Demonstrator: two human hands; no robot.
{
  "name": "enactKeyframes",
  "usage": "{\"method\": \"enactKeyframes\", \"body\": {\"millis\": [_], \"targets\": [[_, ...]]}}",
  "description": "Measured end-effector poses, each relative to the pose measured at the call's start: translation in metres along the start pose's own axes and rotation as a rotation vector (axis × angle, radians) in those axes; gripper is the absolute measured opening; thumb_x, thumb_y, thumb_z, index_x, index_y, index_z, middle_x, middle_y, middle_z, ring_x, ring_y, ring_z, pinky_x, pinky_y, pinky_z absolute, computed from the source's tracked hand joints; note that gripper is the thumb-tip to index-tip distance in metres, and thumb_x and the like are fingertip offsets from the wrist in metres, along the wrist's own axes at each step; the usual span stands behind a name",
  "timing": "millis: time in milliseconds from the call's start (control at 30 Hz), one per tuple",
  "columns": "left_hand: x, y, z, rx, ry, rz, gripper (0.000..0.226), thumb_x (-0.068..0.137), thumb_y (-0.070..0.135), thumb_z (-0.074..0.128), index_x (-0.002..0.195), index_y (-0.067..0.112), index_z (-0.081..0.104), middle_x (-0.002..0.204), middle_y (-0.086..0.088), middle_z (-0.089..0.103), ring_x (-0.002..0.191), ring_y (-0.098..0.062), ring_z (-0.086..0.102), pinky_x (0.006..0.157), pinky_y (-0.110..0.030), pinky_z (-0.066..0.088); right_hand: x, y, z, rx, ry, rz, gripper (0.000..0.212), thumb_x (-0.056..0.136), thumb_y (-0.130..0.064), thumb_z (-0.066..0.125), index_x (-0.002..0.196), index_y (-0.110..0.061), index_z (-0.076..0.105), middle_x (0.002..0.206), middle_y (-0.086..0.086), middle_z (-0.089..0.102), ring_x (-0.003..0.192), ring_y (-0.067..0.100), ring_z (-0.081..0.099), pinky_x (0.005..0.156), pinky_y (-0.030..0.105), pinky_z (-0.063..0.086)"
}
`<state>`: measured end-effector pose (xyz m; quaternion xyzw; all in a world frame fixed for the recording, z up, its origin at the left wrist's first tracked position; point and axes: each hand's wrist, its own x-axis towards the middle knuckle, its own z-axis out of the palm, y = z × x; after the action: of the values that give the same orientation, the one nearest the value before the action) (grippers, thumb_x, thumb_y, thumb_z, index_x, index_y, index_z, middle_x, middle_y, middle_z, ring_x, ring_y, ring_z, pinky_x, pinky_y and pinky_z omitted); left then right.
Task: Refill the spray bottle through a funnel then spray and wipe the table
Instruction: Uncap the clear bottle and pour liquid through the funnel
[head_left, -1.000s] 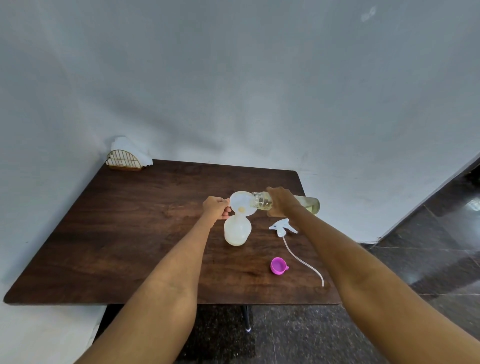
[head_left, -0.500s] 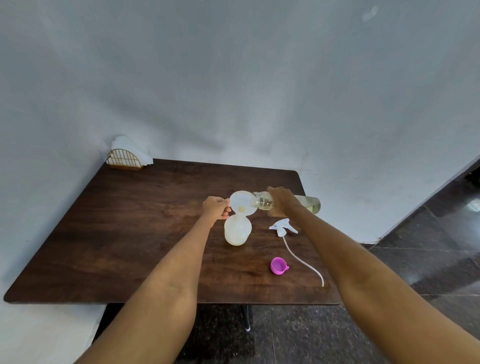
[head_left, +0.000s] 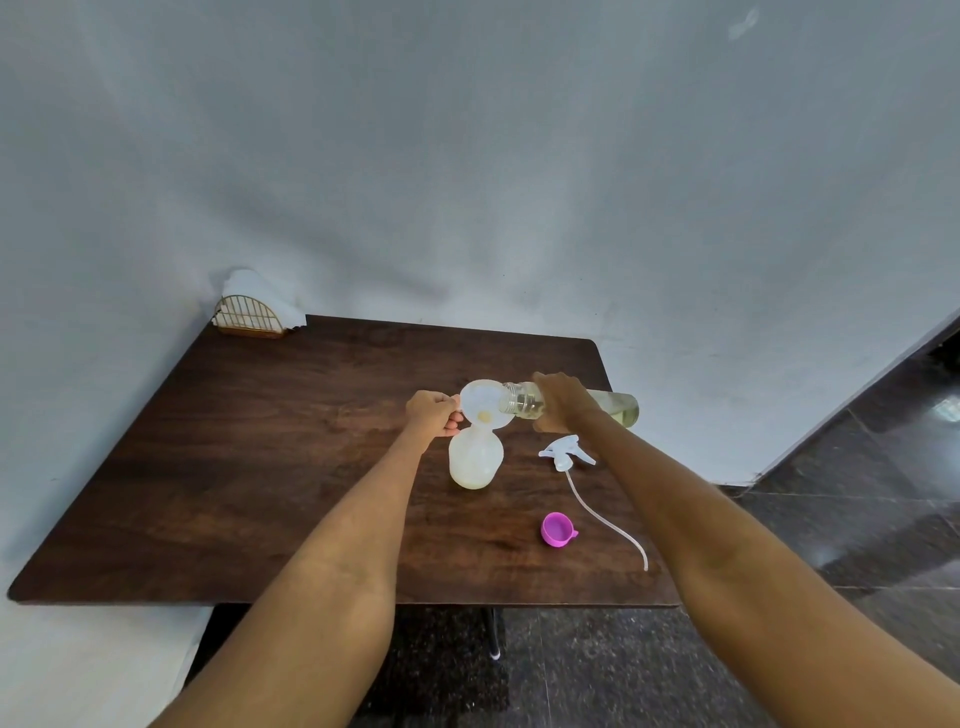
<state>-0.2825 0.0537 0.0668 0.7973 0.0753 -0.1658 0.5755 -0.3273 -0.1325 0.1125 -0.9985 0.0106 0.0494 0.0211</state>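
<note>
A translucent white spray bottle (head_left: 475, 462) stands on the dark wooden table (head_left: 249, 467) with a white funnel (head_left: 480, 402) in its neck. My left hand (head_left: 432, 413) pinches the funnel's left rim. My right hand (head_left: 563, 408) grips a clear refill bottle (head_left: 615, 408) of yellowish liquid, tipped almost level with its mouth over the funnel. A little yellowish liquid sits in the funnel's throat. The white spray head (head_left: 565, 453) with its long tube lies on the table to the right.
A pink cap (head_left: 557, 529) lies open side up near the table's front right. A wire napkin holder (head_left: 250, 316) with white napkins stands at the back left corner against the wall. Dark tiled floor lies to the right.
</note>
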Motion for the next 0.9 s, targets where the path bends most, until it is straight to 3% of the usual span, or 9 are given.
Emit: {"method": "enactKeyframes", "body": {"millis": [267,467,900], "targets": [[-0.0008,0.0011,-0.0015,-0.008,-0.001,-0.008,0.023,0.093,0.014,0.057,0.103,-0.004,0.065,0.086,-0.013,0.063,0.061,-0.012,0.057,0.083,-0.035,0.056,0.0002,0.0004,-0.0005,-0.009,0.007,-0.001,0.048,0.072,-0.022,0.072,0.111,-0.005,0.052,0.106,0.012,0.066,0.095,0.031,0.062,0.081,0.035,0.046],[-0.0023,0.0004,-0.0018,-0.044,-0.021,-0.014,0.023,0.093,0.013,0.057,0.102,-0.005,0.065,0.068,-0.006,0.059,0.060,-0.012,0.056,0.083,-0.036,0.057,-0.0001,0.0009,-0.0011,-0.003,0.012,-0.001,0.046,0.071,-0.020,0.071,0.110,-0.005,0.052,0.105,0.012,0.066,0.094,0.032,0.063,0.079,0.037,0.047],[-0.0003,0.0013,-0.0002,-0.011,0.002,-0.021,0.021,0.092,0.014,0.057,0.101,-0.003,0.066,0.074,-0.008,0.060,0.061,-0.011,0.057,0.082,-0.034,0.056,-0.0019,0.0020,-0.0011,0.008,0.018,-0.002,0.047,0.072,-0.020,0.072,0.112,-0.006,0.053,0.107,0.012,0.067,0.096,0.030,0.063,0.082,0.035,0.047]]}}
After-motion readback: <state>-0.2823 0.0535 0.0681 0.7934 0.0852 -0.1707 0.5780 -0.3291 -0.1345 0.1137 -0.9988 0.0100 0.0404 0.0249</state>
